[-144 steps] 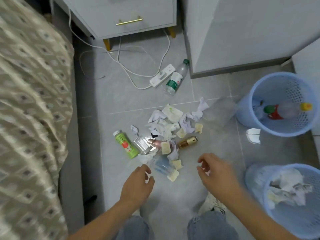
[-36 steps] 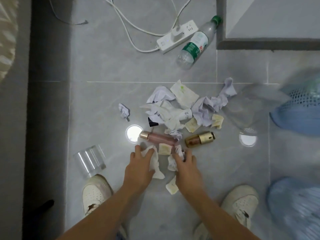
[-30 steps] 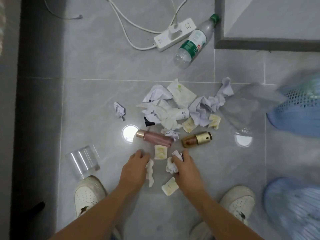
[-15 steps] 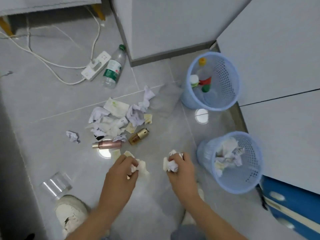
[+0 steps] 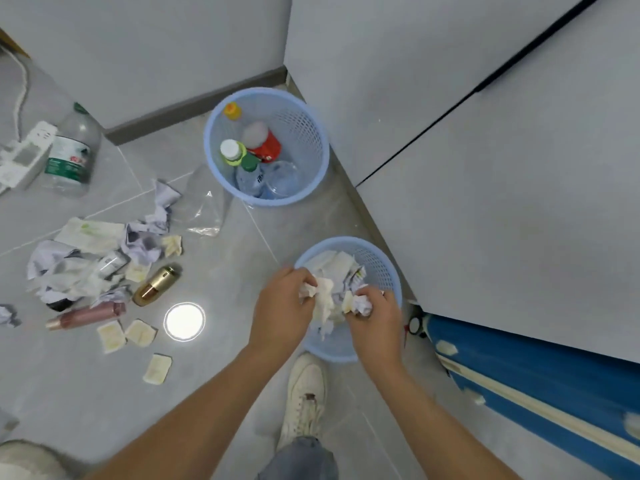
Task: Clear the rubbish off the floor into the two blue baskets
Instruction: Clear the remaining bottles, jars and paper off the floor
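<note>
Both hands hung over the near basket (image 5: 388, 271), the one already holding paper, which stood close to the cabinet side of the floor. The left hand (image 5: 282, 306) had its fingers curled round a crumpled tissue (image 5: 320, 296), and the right hand (image 5: 375, 318) pinched a smaller wad of paper (image 5: 358, 303); neither had let go.

The tissue in the left hand trailed down near the basket's near rim, so a careless release could have sent it over the edge onto the tiles beside the shoe (image 5: 306, 393). A knock from either wrist might also have tipped the light basket.

The far basket (image 5: 311, 126), by the wall corner, held bottles and a clear cup. Much rubbish was left on the floor (image 5: 225, 341) toward the left edge: a heap of paper scraps (image 5: 86, 265), a gold bottle (image 5: 157, 284), a pink bottle (image 5: 86, 315), small yellowish pads (image 5: 157, 368), a clear plastic bag (image 5: 204, 209) and a water bottle (image 5: 71, 157) beside a power strip (image 5: 24, 157).

The water bottle carried a green label with a red mark, but its writing was too blurred to read.
</note>
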Tool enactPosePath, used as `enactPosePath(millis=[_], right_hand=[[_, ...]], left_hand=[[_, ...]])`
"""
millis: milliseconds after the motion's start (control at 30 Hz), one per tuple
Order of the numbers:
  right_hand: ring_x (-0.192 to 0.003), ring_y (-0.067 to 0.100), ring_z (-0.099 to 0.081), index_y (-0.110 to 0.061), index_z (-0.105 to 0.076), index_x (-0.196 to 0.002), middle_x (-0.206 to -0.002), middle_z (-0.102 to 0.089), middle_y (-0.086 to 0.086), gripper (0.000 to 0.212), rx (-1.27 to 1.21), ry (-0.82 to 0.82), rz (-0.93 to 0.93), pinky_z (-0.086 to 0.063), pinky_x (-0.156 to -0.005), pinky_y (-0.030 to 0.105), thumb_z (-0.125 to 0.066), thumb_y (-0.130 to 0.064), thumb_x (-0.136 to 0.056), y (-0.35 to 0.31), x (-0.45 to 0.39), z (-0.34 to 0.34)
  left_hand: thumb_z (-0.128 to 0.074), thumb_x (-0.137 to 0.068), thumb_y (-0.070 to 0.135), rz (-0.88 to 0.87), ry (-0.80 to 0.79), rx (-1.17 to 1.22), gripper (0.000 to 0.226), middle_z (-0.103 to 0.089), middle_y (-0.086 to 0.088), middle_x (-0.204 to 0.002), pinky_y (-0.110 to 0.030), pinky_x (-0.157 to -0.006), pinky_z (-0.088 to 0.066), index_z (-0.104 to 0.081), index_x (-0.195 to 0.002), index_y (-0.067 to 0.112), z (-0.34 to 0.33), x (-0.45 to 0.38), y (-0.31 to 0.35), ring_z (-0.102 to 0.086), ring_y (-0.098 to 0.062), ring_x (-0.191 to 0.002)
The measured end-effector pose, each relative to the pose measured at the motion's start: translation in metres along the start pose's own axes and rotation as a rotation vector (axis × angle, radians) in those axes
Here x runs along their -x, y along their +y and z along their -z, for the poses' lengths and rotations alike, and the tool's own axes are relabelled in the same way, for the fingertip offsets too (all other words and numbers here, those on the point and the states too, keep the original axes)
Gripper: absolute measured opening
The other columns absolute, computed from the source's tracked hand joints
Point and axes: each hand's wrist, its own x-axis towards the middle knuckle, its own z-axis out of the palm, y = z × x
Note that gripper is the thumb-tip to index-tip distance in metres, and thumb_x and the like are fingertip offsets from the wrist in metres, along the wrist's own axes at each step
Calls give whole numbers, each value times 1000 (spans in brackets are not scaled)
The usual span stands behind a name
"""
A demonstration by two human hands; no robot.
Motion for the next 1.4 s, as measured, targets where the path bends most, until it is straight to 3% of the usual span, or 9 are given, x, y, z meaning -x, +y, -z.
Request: enactPosePath(millis=[100,200,367,467,567,667,767,1067,1400], right_hand=[[-72,-2,-47,-15,-68,-90,-89,-46,-6,21,-7,-22,5,-37,-66,5,-74,2,-81,24,-20,1],[-79,10,-52,-12,-69,-98,-97,-48,0,22,-20,-45,-7,-34,-68,13,-72,1,-81,42,-38,-5],[-109,17,-51,-32,-44,-146,-122,-44,3,79,-82,-314,-77,-43,-94,26,-81,-21,-78,57,-47,-4],[-114,20,-54,-36,-43,-145,-120,-49,2,75,-34,-258,9,-48,-92,33,-77,-28,-79,53,-28,1],[-108,18,-54,-28,-50,-140,-118,-48,1,64,-15,-152,117,-47,-87,28,-72,-13,-82,35,2,-1],[-111,22,-56,-27,-52,-132,-123,-48,0,57,-29,-152,201,-54,-91,44,-69,-9,-81,6,37,-18],[-105,22,-55,-25,-53,-129,-118,-47,-1,52,-10,-195,260,-54,-83,46,-68,-9,-82,-29,74,-54],[-112,16,-56,-29,-55,-129,-123,-44,-5,47,92,-437,357,-54,-92,34,-73,-21,-86,-114,165,-218],[-124,27,-41,-36,-37,-145,-141,-26,0,80,477,-617,456,-53,-80,39,-80,-23,-80,-95,181,-365]], left_hand=[[-71,-81,2,-16,-43,-95,19,-62,2,-97,-37,-75,-54,-70,-91,18,-35,-17,2,-65,-21,-87],[-71,-86,16,16,-187,-229,31,-63,-4,-112,-33,-84,-51,-69,-116,21,-60,-27,-1,-65,-26,-102],[-72,-85,36,-12,-268,-431,61,-57,-5,-132,-36,-90,-51,-52,-143,33,-63,-20,4,-63,-28,-113],[-73,-85,38,-40,-234,-425,61,-54,-2,-127,-33,-81,-49,-53,-142,33,-41,-3,0,-64,-26,-106],[-72,-86,39,-64,-138,-357,50,-53,2,-116,-32,-72,-49,-58,-133,32,-8,17,-12,-64,-21,-93],[-70,-87,39,-44,-55,-343,44,-53,6,-112,-33,-70,-52,-59,-129,34,32,43,-34,-64,-17,-90],[-71,-87,39,-14,10,-352,41,-55,8,-112,-36,-72,-56,-61,-126,33,80,75,-68,-65,-15,-93],[-69,-88,39,241,144,-393,37,-60,10,-114,-36,-73,-57,-63,-124,32,195,168,-222,-66,-15,-98],[-67,-88,33,379,130,-394,53,-51,4,-127,-39,-80,-56,-54,-140,29,203,161,-383,-56,-21,-116]])
